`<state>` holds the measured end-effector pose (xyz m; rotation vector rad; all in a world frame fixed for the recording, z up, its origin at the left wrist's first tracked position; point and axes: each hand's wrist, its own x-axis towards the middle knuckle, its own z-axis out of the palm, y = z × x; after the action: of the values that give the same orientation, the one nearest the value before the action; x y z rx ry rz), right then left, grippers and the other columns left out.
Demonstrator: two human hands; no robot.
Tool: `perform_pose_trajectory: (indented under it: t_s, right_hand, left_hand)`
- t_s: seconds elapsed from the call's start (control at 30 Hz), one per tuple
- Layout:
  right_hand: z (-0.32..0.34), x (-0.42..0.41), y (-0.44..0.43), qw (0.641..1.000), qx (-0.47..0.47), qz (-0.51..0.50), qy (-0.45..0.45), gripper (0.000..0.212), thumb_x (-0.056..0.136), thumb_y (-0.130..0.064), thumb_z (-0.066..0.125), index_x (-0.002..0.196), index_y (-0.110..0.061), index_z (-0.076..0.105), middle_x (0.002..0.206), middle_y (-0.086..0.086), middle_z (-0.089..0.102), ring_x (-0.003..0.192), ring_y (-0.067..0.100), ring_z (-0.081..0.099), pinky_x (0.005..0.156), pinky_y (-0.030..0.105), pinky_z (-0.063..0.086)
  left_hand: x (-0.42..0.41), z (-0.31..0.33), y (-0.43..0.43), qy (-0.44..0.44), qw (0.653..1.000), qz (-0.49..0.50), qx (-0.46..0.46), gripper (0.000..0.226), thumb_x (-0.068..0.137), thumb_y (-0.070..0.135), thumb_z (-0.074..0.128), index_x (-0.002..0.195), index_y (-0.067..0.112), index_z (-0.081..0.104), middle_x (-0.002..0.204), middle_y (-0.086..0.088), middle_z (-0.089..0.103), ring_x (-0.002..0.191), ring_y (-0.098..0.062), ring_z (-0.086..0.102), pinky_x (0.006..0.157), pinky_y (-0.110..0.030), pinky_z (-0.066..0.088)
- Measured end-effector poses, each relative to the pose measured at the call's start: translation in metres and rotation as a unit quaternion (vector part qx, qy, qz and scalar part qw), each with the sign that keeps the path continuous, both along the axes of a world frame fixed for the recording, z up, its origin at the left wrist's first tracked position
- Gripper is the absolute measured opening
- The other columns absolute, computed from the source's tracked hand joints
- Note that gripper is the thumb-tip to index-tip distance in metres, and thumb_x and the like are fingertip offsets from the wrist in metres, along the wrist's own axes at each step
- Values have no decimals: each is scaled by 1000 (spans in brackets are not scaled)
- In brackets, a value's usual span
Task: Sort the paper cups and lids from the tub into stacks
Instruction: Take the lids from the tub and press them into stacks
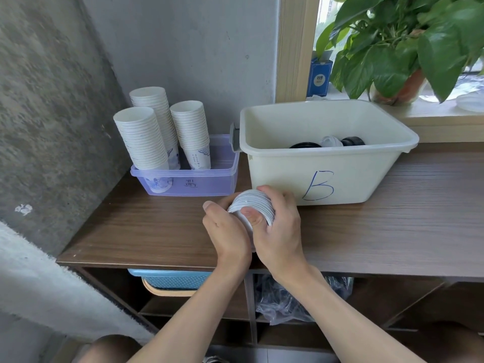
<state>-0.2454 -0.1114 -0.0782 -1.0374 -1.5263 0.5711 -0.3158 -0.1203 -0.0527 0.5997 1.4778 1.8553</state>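
Observation:
Both hands hold a short stack of white paper cups (251, 204) just above the wooden counter, in front of the cream tub (324, 176) marked "B". My left hand (226, 229) grips the stack's lower end. My right hand (279, 226) wraps its rim end, thumb pressed on the side. Inside the tub lie black lids (305, 145), a white lid (331, 140) and another black piece (352, 140). Three tall stacks of white cups (162, 132) stand in a clear purple bin (193, 182) to the left of the tub.
The wooden counter (392, 226) runs to the right, with a grey wall at the left and back. A potted plant (408, 48) and a blue box (320, 77) sit on the window sill. Below the counter are a blue basket (172, 280) and a plastic bag (285, 299).

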Motion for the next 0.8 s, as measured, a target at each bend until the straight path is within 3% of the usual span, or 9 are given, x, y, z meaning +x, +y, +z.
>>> perform_pose_trajectory:
  t_s: [0.1,0.17,0.23,0.3,0.4,0.47,0.6,0.7,0.8]
  right_hand:
    - [0,-1,4,1000,-3,0,-14,69,79,-63,51,115,-6,64,97,11,55,82,3,45,79,-3,31]
    - [0,3,7,1000,-13,6,-16,64,79,-58,51,115,-7,64,100,9,58,84,1,47,81,-2,31]
    - [1,12,8,999,-24,25,-8,64,79,-59,50,116,-9,64,104,2,58,88,-5,50,84,-1,33]
    - [1,22,9,998,-42,52,0,62,77,-61,50,116,-14,64,104,-5,59,93,-14,51,84,1,34]
    - [2,26,10,994,-70,82,0,45,76,-63,51,107,-31,60,101,-12,61,95,-13,53,85,4,38]
    - [2,25,9,990,-97,97,-4,41,75,-66,51,106,-39,55,106,-11,62,100,-7,55,89,11,41]
    - [0,33,3,971,-165,172,-11,73,79,-66,53,139,-26,42,135,-12,52,122,-3,48,105,19,37]
    - [2,34,2,965,-161,206,-20,44,91,-42,53,131,-24,50,125,-10,62,116,5,56,101,28,44]
    - [0,29,2,972,-157,175,17,44,88,-40,57,128,-22,54,121,-8,64,115,7,58,101,30,44]
  left_hand:
    - [1,0,0,19,1000,-14,-3,57,105,19,19,65,10,59,44,11,60,44,0,56,50,-16,45]
    - [-4,0,-8,96,994,-59,-2,56,108,20,17,66,10,53,48,14,61,49,3,56,58,-18,45]
    - [-17,-9,-14,239,955,-166,52,48,109,22,21,86,18,62,76,20,71,76,8,64,76,-17,46]
    - [-38,-17,-18,322,889,-313,85,34,103,41,40,124,23,59,115,17,69,113,0,61,96,-21,46]
    - [-58,-21,-12,335,858,-387,47,57,87,45,66,136,20,52,126,5,66,119,-13,61,103,-35,47]
    - [-57,-18,-14,324,865,-381,53,45,92,35,63,133,18,56,121,5,69,114,-13,64,98,-29,50]
    - [-51,-23,-16,310,898,-304,76,45,84,46,60,122,21,61,111,7,72,104,-12,67,86,-20,50]
    - [-51,-25,-14,289,914,-276,71,43,81,48,59,118,26,61,108,4,73,101,-12,68,84,-22,52]
    - [-50,-26,-14,292,912,-280,67,40,85,40,61,121,21,60,110,1,72,103,-14,68,88,-27,53]
